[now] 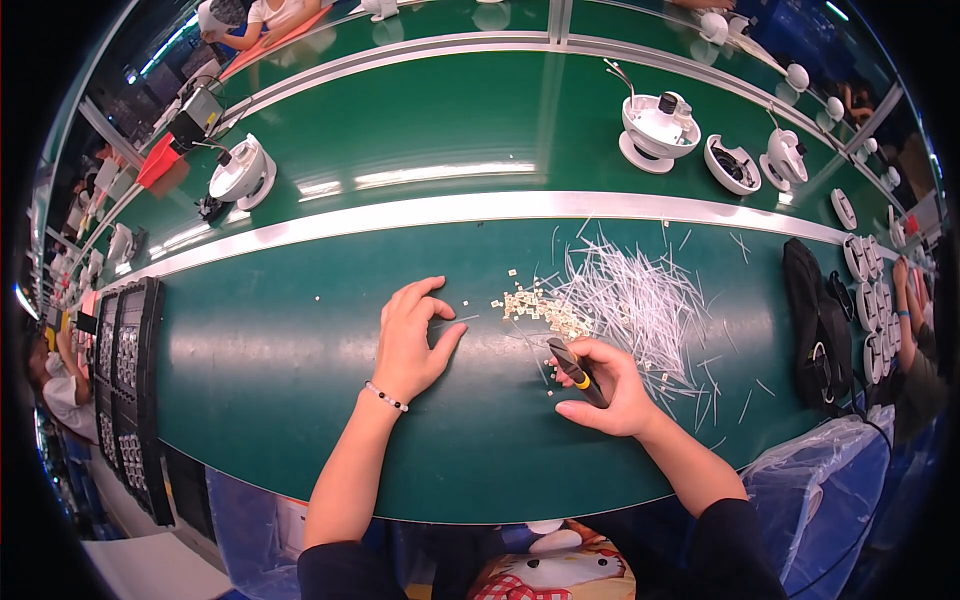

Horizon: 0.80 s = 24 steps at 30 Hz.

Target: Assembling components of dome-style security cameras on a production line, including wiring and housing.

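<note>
At four o'clock, our right hand [620,392] grips one tool [567,358]; we can't tell if our left hand [408,340] pinches one strip [470,318].

From where I stand: work area bright, tube light [838,11] overhead. Soft sheen on green worktop [260,420], hard white glare streaks on green belt [420,110]. Centre fairly sharp; edges bent, dim, soft, rim black.
</note>
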Motion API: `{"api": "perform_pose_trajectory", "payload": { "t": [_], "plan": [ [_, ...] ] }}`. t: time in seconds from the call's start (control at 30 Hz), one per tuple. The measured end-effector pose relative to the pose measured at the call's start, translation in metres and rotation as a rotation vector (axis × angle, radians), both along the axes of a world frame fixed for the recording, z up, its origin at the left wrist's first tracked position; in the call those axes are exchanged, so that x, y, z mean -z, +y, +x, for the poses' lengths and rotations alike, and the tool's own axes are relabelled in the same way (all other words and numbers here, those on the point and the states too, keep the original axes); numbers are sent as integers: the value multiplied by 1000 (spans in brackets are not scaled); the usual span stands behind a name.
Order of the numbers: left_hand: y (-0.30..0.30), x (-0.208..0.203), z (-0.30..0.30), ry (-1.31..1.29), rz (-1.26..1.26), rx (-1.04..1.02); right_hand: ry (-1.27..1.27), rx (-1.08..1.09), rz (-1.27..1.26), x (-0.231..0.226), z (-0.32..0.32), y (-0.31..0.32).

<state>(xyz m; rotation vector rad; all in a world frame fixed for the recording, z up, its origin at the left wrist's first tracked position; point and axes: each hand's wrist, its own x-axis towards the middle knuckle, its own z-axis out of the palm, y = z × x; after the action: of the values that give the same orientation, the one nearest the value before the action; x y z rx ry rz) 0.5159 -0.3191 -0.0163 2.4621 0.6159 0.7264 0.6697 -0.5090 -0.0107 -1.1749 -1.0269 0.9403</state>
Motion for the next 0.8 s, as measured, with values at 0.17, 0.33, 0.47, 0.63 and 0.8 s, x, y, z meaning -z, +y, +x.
{"api": "perform_pose_trajectory", "payload": {
  "t": [0.17, 0.33, 0.47, 0.63, 0.8],
  "plan": [
    [3, 6, -1, 9, 4, 0, -4, 3, 2, 1, 0, 0],
    [2, 4, -1, 20, 9, 0, 2, -2, 0, 1, 0, 1],
    [3, 3, -1, 16, 11, 10, -2, -5, 0, -1, 0, 1],
    [3, 3, -2, 2, 27, 32, -4, -4, -4, -1, -1, 1],
    [1, 3, -3, -23, -6, 55, -15, -5, -1, -1, -2, 1]
  ]
}}
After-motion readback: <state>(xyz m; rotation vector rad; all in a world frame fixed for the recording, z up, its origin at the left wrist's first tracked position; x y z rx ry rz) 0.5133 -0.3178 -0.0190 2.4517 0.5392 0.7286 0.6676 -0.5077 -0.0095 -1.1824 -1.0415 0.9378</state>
